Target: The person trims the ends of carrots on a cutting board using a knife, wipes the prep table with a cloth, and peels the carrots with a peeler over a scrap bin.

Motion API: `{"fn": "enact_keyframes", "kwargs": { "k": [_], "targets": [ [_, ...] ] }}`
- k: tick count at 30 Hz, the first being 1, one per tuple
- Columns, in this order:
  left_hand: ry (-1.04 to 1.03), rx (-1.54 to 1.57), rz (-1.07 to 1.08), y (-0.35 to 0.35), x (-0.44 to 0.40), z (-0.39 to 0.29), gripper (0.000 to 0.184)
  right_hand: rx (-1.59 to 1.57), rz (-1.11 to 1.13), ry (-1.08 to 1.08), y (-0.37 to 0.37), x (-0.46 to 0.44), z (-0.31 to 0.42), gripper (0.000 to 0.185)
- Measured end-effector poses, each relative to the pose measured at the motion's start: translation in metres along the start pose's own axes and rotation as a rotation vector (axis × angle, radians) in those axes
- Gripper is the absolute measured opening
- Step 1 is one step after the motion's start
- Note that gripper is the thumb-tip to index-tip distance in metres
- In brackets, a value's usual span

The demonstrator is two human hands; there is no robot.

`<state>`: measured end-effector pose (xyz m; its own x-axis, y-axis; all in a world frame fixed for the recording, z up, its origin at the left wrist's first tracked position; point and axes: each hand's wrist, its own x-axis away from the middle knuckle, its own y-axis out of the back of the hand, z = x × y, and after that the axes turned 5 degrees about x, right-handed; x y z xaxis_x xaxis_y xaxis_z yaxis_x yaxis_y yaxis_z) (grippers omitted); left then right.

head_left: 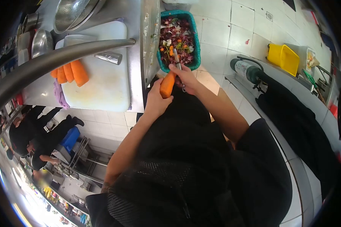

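My left hand (157, 99) is closed around a thick orange carrot (167, 85), which points away from me. In my right hand (185, 80) is a metal peeler (175, 56), its far end reaching over the teal bin (196, 41). The right fingers lie close to the carrot's far end; whether the blade touches it I cannot tell. Below both hands the bin holds red and purple scraps, bits of green and orange peelings. Several peeled carrots (78, 73) lie side by side on the white cutting board (98, 96), left of my hands.
A knife with a metal handle (109, 57) rests on the board. Metal bowls (42, 42) stand behind it, and a curved metal bar (83, 47) crosses in front. A purple cloth (59, 94) lies under the board's edge. At right are a fire extinguisher (247, 70) and a yellow container (282, 58). Other people work at lower left.
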<state>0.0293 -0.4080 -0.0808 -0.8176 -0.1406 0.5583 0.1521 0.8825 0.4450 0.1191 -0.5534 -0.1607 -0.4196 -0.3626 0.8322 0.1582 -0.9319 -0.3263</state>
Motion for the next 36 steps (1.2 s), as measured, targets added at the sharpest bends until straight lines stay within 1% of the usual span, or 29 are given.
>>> {"fn": "enact_keyframes", "kwargs": {
  "k": [1,2,3,5,6,7,8,9,10,11,12,14,15,16,18,20,22,23,24,25,26,28,29,30,32,34,36],
  "targets": [
    [-0.039,0.087,0.013,0.000,0.003,-0.001,0.071,-0.096,0.052,0.050,-0.004,0.001,-0.004,0.026],
    [-0.078,0.170,0.027,0.000,0.003,-0.002,0.069,-0.102,0.046,0.051,-0.005,0.001,-0.007,0.026],
    [-0.076,0.165,0.037,0.000,0.004,-0.003,0.069,-0.109,0.042,0.050,-0.008,0.004,-0.006,0.023],
    [0.378,0.999,0.207,0.000,0.008,0.001,0.058,-0.130,0.033,0.035,-0.011,0.009,-0.008,0.020],
    [0.399,0.994,0.213,0.000,0.011,0.003,0.058,0.032,0.023,0.092,-0.010,0.011,-0.012,0.024],
    [0.465,1.015,0.255,-0.001,0.010,0.006,0.051,0.199,0.015,0.147,-0.007,0.010,-0.017,0.030],
    [0.530,1.040,0.297,-0.004,0.008,0.009,0.045,0.198,0.009,0.129,0.002,0.001,-0.027,0.030],
    [0.579,1.112,0.275,-0.009,0.006,0.020,0.040,0.414,-0.042,0.297,0.018,-0.017,-0.044,0.035],
    [0.594,1.120,0.273,-0.011,0.007,0.023,0.040,0.630,-0.087,0.464,0.019,-0.010,-0.035,0.040],
    [0.645,1.231,0.248,-0.012,0.008,0.027,0.038,0.942,-0.112,0.409,0.033,0.006,-0.024,0.043],
    [0.693,1.340,0.219,-0.013,0.007,0.031,0.037,0.943,-0.105,0.395,0.035,0.022,-0.013,0.043],
    [0.705,1.401,0.250,-0.017,0.009,0.043,0.034,1.165,0.142,0.454,0.035,0.048,-0.003,0.045],
    [0.679,1.455,0.284,-0.020,0.011,0.046,0.034,1.173,0.222,0.394,0.028,0.063,0.008,0.041],
    [0.642,1.511,0.317,-0.022,0.010,0.048,0.033,1.172,0.223,0.386,0.023,0.071,0.012,0.041],
    [0.619,1.521,0.316,-0.026,0.011,0.047,0.033,1.362,0.318,0.423,0.016,0.080,0.014,0.038],
    [0.595,1.527,0.308,-0.028,0.015,0.044,0.033,1.345,0.321,0.445,0.024,0.072,0.007,0.037],
    [0.675,1.447,0.242,-0.026,0.015,0.037,0.031,1.379,0.190,0.398,0.046,0.044,0.000,0.039],
    [0.671,1.447,0.242,-0.028,0.011,0.038,0.031,1.436,0.120,0.346,0.060,0.019,-0.007,0.040],
    [0.668,1.362,0.225,-0.031,0.010,0.040,0.030,1.490,0.051,0.287,0.075,-0.006,-0.019,0.041],
    [0.667,1.274,0.211,-0.034,0.009,0.043,0.029,1.438,-0.009,0.284,0.086,-0.025,-0.028,0.042],
    [0.654,1.274,0.214,-0.037,0.001,0.046,0.029,1.441,-0.017,0.294,0.086,-0.027,-0.022,0.042],
    [0.604,1.047,0.198,-0.041,-0.005,0.057,0.029,1.366,-0.036,0.403,0.071,-0.013,-0.011,0.043],
    [0.611,1.046,0.198,-0.041,-0.007,0.057,0.029,1.407,0.046,0.336,0.057,0.003,0.000,0.041],
    [0.598,1.010,0.179,-0.042,-0.012,0.055,0.030,1.341,0.133,0.386,0.043,0.027,0.010,0.038],
    [0.587,0.974,0.160,-0.044,-0.016,0.050,0.031,1.326,0.310,0.572,0.035,0.047,0.003,0.035],
    [0.558,0.911,0.172,-0.044,-0.014,0.045,0.026,1.332,0.291,0.561,0.049,0.033,-0.009,0.034],
    [0.569,0.904,0.155,-0.041,-0.010,0.042,0.028,1.403,0.133,0.506,0.073,-0.012,-0.014,0.036]
  ]
}}
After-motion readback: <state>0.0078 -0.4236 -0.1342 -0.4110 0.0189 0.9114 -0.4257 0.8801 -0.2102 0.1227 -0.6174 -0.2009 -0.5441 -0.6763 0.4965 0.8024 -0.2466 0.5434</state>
